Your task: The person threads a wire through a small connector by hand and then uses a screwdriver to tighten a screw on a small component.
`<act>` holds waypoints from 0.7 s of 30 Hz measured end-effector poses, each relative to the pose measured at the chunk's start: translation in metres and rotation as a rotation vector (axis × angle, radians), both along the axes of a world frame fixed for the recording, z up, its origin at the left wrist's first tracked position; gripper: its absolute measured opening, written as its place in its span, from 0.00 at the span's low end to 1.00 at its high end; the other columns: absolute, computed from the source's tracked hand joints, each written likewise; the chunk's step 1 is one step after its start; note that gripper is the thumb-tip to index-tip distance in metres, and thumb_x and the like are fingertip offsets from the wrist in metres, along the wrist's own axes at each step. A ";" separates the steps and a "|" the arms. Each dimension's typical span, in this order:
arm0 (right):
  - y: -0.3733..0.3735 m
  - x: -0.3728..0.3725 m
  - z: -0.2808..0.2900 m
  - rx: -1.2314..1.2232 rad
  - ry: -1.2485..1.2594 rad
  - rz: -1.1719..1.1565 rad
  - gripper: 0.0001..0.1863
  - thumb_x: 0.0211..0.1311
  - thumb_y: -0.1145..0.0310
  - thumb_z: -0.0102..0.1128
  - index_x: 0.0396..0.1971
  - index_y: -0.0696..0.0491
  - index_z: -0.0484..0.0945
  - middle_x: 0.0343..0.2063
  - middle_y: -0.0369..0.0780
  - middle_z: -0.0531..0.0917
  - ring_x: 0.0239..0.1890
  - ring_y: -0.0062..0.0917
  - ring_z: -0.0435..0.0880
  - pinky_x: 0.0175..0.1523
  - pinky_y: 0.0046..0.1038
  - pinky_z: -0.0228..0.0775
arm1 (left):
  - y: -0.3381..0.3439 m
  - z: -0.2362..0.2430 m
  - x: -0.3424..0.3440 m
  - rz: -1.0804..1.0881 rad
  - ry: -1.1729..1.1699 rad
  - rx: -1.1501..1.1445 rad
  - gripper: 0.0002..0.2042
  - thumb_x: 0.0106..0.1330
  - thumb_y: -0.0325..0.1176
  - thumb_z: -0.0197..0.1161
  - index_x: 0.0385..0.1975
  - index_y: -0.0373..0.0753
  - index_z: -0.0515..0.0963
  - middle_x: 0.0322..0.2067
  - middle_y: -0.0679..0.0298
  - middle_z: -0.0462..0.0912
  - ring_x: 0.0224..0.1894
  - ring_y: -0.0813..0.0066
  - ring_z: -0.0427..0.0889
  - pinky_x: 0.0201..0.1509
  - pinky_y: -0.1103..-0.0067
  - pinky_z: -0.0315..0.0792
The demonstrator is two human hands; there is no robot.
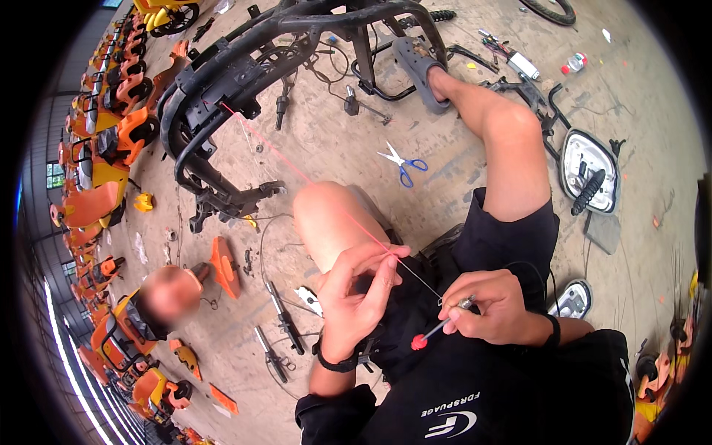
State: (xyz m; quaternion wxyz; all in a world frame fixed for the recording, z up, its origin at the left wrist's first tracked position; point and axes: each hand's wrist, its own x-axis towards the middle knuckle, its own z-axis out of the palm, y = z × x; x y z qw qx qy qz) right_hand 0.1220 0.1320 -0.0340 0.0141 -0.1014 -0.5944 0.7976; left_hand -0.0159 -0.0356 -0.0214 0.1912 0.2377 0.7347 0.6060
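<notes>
Head view, the only one we have. We judge the work on the pink cord (289, 163) to be midway. Done, as far as we see: the cord is attached to or passes through the black frame (199, 113) ahead and left of the hands; which of the two, we can't tell. It runs back in a straight, taut-looking line over the left knee (330, 215) to the fingers. Left, by our judgement: the near end is unsettled and both hands are occupied, so neither the cord nor the tool has been set down. The scissors (401, 162) lie open on the floor ahead of the hands, untouched.

Left hand (360, 285): thumb and forefinger pinched together on the cord, other fingers loosely bent, palm partly open.

Right hand (489, 305): mostly closed, fingers and thumb around a slim metal rod (436, 330) with a red end (420, 342) pointing down toward the lap. The cord's paler near end reaches these fingertips; whether it is gripped or hooked there, we can't tell. Loose orange panel (224, 267) lies left of the left hand.
</notes>
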 end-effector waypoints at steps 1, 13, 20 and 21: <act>0.000 0.000 0.000 -0.011 -0.008 0.000 0.03 0.56 0.81 0.63 0.27 0.63 0.85 0.30 0.43 0.86 0.26 0.20 0.88 0.30 0.17 0.78 | -0.002 -0.004 0.001 -0.009 0.053 0.008 0.08 0.68 0.16 0.58 0.45 0.28 0.70 0.36 0.45 0.86 0.26 0.75 0.83 0.30 0.82 0.78; 0.002 0.000 -0.001 0.062 0.016 0.029 0.03 0.55 0.81 0.63 0.28 0.63 0.85 0.30 0.43 0.86 0.27 0.20 0.88 0.31 0.18 0.79 | 0.008 0.017 -0.005 -0.076 0.500 -0.173 0.10 0.61 0.15 0.64 0.43 0.29 0.81 0.32 0.55 0.88 0.28 0.73 0.85 0.34 0.80 0.79; 0.002 -0.001 0.001 0.093 0.006 0.011 0.02 0.54 0.79 0.65 0.26 0.62 0.84 0.30 0.41 0.86 0.26 0.16 0.85 0.30 0.16 0.75 | 0.012 0.022 -0.017 -0.184 0.647 -0.257 0.11 0.55 0.13 0.65 0.38 0.29 0.79 0.32 0.55 0.86 0.30 0.66 0.85 0.35 0.77 0.78; 0.003 -0.001 0.001 0.095 0.006 0.008 0.02 0.54 0.79 0.65 0.26 0.62 0.84 0.30 0.41 0.86 0.26 0.16 0.85 0.30 0.16 0.75 | 0.012 0.020 -0.017 -0.188 0.663 -0.260 0.11 0.55 0.12 0.65 0.37 0.30 0.79 0.32 0.55 0.86 0.30 0.65 0.85 0.35 0.77 0.78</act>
